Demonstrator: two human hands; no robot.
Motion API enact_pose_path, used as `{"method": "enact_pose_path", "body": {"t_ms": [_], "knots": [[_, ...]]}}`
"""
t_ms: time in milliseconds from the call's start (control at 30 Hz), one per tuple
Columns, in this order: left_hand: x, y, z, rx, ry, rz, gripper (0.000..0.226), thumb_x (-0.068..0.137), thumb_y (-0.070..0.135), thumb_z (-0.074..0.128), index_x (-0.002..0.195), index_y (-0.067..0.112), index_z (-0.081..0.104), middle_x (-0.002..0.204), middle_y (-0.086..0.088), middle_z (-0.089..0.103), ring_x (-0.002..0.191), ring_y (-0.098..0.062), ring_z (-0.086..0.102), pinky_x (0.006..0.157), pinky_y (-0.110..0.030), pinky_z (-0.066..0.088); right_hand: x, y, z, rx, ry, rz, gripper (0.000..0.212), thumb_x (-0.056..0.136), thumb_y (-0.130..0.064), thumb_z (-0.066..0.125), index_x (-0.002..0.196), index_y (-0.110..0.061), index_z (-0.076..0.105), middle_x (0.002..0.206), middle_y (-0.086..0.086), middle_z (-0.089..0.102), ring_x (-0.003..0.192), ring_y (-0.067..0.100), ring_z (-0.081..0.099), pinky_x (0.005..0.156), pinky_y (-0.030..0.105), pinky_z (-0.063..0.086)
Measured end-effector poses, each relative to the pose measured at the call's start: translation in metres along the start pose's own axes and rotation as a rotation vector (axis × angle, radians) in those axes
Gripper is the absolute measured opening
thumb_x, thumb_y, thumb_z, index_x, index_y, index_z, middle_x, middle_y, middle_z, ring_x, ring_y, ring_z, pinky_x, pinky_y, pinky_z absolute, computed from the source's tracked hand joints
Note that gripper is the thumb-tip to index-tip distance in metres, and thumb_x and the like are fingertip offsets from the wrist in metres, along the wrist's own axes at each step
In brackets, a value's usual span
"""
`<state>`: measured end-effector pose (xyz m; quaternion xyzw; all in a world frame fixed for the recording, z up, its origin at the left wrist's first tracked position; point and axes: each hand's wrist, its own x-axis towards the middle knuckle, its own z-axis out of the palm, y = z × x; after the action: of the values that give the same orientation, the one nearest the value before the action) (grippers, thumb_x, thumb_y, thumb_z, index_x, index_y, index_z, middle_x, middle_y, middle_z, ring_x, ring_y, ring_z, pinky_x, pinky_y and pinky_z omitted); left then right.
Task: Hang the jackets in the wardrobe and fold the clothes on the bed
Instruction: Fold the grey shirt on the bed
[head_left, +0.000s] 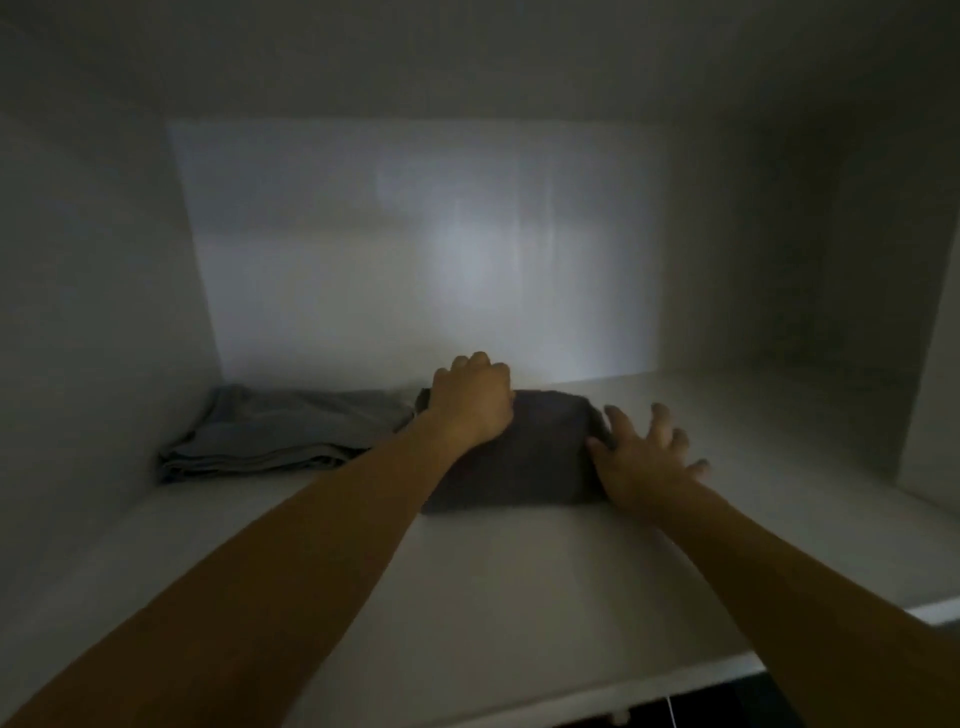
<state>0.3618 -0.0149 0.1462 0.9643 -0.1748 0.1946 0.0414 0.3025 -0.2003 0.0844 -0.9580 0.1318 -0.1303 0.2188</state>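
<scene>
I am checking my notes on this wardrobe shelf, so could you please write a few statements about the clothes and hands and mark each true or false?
1. Two folded garments lie on the white shelf. True.
2. The dark grey folded garment lies to the left of the light grey folded garment. False: the dark one lies to the right of it.
3. The left hand rests on top of the dark grey folded garment. True.
4. The right hand is a closed fist held above the shelf. False: its fingers are spread, at the dark garment's right edge.
5. A jacket on a hanger shows in this compartment. False: none is visible.
</scene>
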Motion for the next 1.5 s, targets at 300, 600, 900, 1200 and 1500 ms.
{"method": "enact_pose_path", "body": {"t_ms": [300,600,900,1200,1500], "knots": [[-0.028,-0.006,0.07,0.116,-0.051,0.114,0.077,0.092,0.069,0.014,0.144,0.019,0.042,0.148,-0.006,0.045,0.136,-0.027,0.039,0.116,-0.054,0.016,0.066,-0.013,0.011,-0.206,-0.289,-0.287,0.043,0.106,-0.026,0.03,0.145,-0.007,0.033,0.144,0.02,0.043,0.13,0.034,0.045,0.11,0.043,0.035],[0.08,-0.039,0.115,-0.048,-0.266,-0.134,0.086,0.075,0.087,0.01,0.151,0.048,0.021,0.165,0.006,0.01,0.151,-0.028,0.0,0.115,-0.064,-0.003,0.155,-0.027,0.057,-0.092,-0.066,-0.212,0.05,0.105,-0.029,0.023,0.154,-0.025,0.015,0.158,0.009,0.022,0.138,0.037,0.034,0.108,0.058,0.033],[0.133,-0.11,0.14,0.016,-0.326,-0.33,0.081,0.087,0.079,0.016,0.155,0.037,0.014,0.165,-0.006,0.005,0.151,-0.035,0.001,0.119,-0.053,-0.004,0.227,-0.055,0.103,0.011,-0.184,-0.522,0.042,0.107,-0.022,0.026,0.142,-0.001,0.039,0.147,0.017,0.04,0.132,0.029,0.041,0.11,0.034,0.033],[0.149,-0.135,0.147,0.051,-0.351,-0.24,0.083,0.084,0.08,0.014,0.155,0.038,0.014,0.165,-0.002,0.008,0.151,-0.03,0.004,0.121,-0.051,0.002,0.243,-0.055,0.113,-0.051,-0.057,-0.516,0.067,0.097,-0.057,0.03,0.155,-0.026,0.014,0.162,0.007,0.004,0.148,0.026,0.002,0.12,0.048,0.003],[0.145,-0.142,0.148,-0.001,-0.378,-0.183,0.101,0.066,0.089,0.007,0.154,0.041,0.019,0.165,0.002,0.011,0.151,-0.029,0.006,0.121,-0.05,0.005,0.25,-0.051,0.109,-0.023,-0.25,-0.502,0.06,0.097,-0.059,0.028,0.144,-0.022,0.034,0.144,0.013,0.042,0.127,0.031,0.044,0.106,0.046,0.038]]}}
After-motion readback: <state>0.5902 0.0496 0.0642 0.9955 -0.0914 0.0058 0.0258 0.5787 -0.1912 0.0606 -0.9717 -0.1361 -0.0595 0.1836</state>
